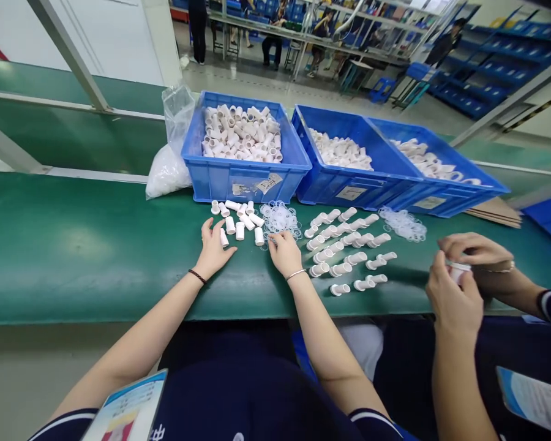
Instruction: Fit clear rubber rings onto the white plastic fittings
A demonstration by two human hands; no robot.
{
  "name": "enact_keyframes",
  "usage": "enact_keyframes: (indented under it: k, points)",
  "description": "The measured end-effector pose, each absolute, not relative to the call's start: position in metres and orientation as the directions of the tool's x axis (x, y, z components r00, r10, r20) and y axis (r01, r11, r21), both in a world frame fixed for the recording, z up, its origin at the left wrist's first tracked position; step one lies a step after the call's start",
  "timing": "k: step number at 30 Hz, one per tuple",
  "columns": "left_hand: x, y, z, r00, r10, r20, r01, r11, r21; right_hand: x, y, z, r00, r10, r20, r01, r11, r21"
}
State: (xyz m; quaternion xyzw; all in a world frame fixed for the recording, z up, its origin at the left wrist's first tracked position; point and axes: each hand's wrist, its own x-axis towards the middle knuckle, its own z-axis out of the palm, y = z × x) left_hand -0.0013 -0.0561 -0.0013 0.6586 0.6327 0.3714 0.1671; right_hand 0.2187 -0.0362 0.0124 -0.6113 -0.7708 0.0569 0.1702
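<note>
My left hand [212, 250] is at the left end of a loose group of short white plastic pipe fittings [239, 231]. Its thumb and fingers are apart, curved around one upright fitting [224, 237]; a firm grip on it does not show. At the front edge of a pile of thin clear rings [280, 217], my right hand [285, 252] has its fingertips pinched together on a clear ring, mostly hidden by the fingers. Right of that hand, several rows of flanged white fittings [342, 269] lie on the green tabletop [96, 257].
Behind stand blue bins [247, 174] [349, 177] [441, 199] of white fittings. A clear bag [169, 168] leans against the left bin. A second ring pile [403, 224] lies right. A co-worker's hands [457, 282] hold a white fitting close by on the right.
</note>
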Motion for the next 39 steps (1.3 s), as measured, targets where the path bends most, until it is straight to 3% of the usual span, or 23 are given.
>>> enact_keyframes:
  k: [5,8,10,13,16,19,22,30,35,39]
  points:
    - [-0.011,-0.064,0.000,-0.097,0.955,0.280,0.773,-0.105,0.626,0.213,-0.026,0.013,-0.175,0.964,0.201,0.924,0.232,-0.305]
    - [-0.016,-0.063,0.006,-0.095,0.967,0.236,0.717,-0.098,0.690,0.216,-0.024,0.008,-0.147,0.960,0.239,0.891,0.233,-0.391]
    - [-0.016,-0.061,0.013,-0.133,0.977,0.168,0.586,-0.059,0.809,0.219,-0.023,0.005,-0.115,0.954,0.278,0.850,0.239,-0.469]
    - [-0.007,-0.058,0.023,-0.069,0.998,0.006,0.198,0.008,0.980,0.222,-0.021,0.005,-0.053,0.921,0.386,0.766,0.285,-0.576]
    - [0.007,-0.054,0.027,0.088,0.991,-0.103,-0.155,0.116,0.981,0.217,-0.026,0.009,0.017,0.885,0.465,0.676,0.333,-0.658]
    - [0.016,-0.049,0.022,0.170,0.980,-0.106,-0.259,0.148,0.954,0.203,-0.037,0.013,0.043,0.906,0.422,0.539,0.335,-0.773]
    - [0.017,-0.048,0.013,0.239,0.969,-0.069,-0.194,0.118,0.974,0.187,-0.049,0.014,-0.032,0.924,0.382,0.450,0.354,-0.820]
    - [0.017,-0.057,0.006,0.287,0.957,-0.044,-0.063,0.065,0.996,0.173,-0.058,0.001,-0.130,0.914,0.384,0.500,0.395,-0.771]
    - [0.019,-0.058,0.011,0.218,0.976,-0.009,0.159,-0.027,0.987,0.175,-0.059,0.000,-0.136,0.903,0.408,0.507,0.417,-0.754]
    - [0.018,-0.059,0.014,0.269,0.963,0.025,0.268,-0.100,0.958,0.177,-0.059,-0.001,-0.169,0.892,0.419,0.511,0.443,-0.737]
